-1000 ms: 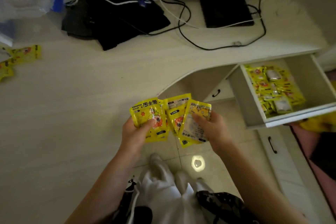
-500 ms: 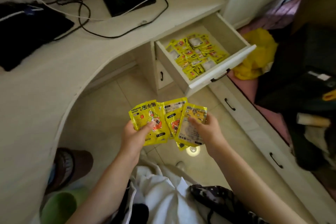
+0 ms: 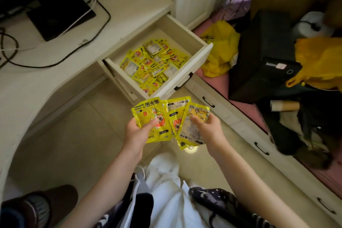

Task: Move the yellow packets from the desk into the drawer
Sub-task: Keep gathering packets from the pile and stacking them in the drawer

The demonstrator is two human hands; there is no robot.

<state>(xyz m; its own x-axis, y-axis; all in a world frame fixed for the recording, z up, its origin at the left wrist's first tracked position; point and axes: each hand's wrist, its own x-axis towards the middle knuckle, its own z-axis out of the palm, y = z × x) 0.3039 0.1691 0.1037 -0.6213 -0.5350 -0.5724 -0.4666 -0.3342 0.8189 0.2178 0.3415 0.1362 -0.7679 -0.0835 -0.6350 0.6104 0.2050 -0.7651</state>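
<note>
Two hands held a fan of yellow packets (image 3: 167, 116) just in front of the open drawer (image 3: 192, 72), over the floor tiles (image 3: 74, 144) and apart from the drawer front. Left hand (image 3: 137, 132) gripped the leftmost packet, thumb pressed on its printed face, fingers curled behind it. Right hand (image 3: 208, 128) pinched the rightmost packet, thumb on its face w/ fingers wrapped round the right edge. Approx. 3 or 4 packets overlapped in the fan; exact count couldn't be told. One showed "HAND WARMER" print, upside down to the camera.

Drawer was pulled well out from the desk (image 3: 129, 5). Inside it lay a loose heap of the same packets in the drawer (image 3: 153, 65), covering most of the bottom, some face up, some showing pale backs. A dark handle (image 3: 182, 84) sat on the drawer front.

Left of the drawer, on the desk top, sat a black flat device (image 3: 61, 15) w/ black cables (image 3: 96, 40) looping beside it. Right of the drawer, a yellow plastic bag (image 3: 220, 50) lay crumpled, touching or nearly touching the drawer side; a black box (image 3: 264, 55) stood beyond that. Farther right, a stack of paper cups (image 3: 283, 105) lay on its side. Below the drawer, near the frame's bottom, were white clothes (image 3: 166, 190) and, far to the left, a brown slipper (image 3: 42, 207).
</note>
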